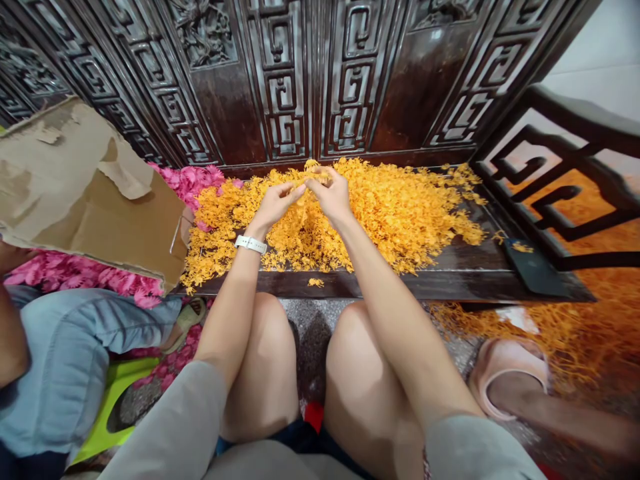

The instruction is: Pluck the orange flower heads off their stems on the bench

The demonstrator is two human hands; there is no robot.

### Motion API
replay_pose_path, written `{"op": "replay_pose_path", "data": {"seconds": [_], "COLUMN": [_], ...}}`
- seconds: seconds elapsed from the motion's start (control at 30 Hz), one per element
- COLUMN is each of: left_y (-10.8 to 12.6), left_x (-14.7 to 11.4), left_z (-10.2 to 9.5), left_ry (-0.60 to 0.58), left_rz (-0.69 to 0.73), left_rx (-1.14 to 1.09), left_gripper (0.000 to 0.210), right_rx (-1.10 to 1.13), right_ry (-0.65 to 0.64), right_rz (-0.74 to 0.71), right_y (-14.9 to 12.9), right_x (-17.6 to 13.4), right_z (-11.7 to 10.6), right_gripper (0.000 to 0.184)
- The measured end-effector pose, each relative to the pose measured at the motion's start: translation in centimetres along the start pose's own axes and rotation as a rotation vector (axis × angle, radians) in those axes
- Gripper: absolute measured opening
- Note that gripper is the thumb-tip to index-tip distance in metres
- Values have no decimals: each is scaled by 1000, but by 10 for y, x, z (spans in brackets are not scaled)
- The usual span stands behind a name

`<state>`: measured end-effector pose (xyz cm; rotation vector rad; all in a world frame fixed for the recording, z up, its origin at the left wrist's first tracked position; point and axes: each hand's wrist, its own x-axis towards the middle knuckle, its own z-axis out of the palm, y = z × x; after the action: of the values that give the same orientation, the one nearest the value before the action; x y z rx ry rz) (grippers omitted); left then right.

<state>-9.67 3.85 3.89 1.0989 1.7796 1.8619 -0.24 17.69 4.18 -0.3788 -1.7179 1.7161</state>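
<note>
A broad heap of yellow artificial flower pieces [400, 207] covers the dark wooden bench [380, 285] in front of me. Over its middle, my left hand [278, 202] and my right hand [332, 193] meet fingertip to fingertip, both closed in a pinch. Small yellow flowers [323, 179] show between and just behind the fingers; how each finger grips them is partly hidden. A white watch band [251, 244] circles my left wrist. One loose yellow flower [315, 283] lies apart at the bench's front edge.
A torn cardboard box [95, 200] stands at the left among pink flowers [95, 270]. A person in jeans [65, 347] sits there. A dark phone-like slab [535, 267] lies near the right armrest [565, 187]. Orange strands [575, 333] and a sandaled foot [507, 377] are at right.
</note>
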Motion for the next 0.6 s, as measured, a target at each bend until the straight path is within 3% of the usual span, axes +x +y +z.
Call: {"op": "replay_pose_path", "data": {"seconds": [0.1,0.2,0.3,0.37,0.47,0.6], "left_y": [-2,-2,-2,-6,-14,-23], "left_x": [2,5,7,9,12,14], "left_z": [1,4,4,0,-16,-48], "left_ry": [81,263,406,491,681,875], "left_rz": [62,91,139,160,157,-40], "left_rx": [20,-35,-18,18,-27,-302], "left_gripper": [52,45,41,41,44,52], "right_rx": [91,82,-102,-276,-404,-226], "right_ry": [-27,-172,-262,-257,-161,208], "right_rz": [52,60,-38,-114,-154,-20], "right_y": [-7,-5,3,8,14,22], "right_x": [-3,-7,-8,-6,1,14], "right_z": [0,0,2,2,-4,-22], "right_gripper": [35,49,41,35,41,43]}}
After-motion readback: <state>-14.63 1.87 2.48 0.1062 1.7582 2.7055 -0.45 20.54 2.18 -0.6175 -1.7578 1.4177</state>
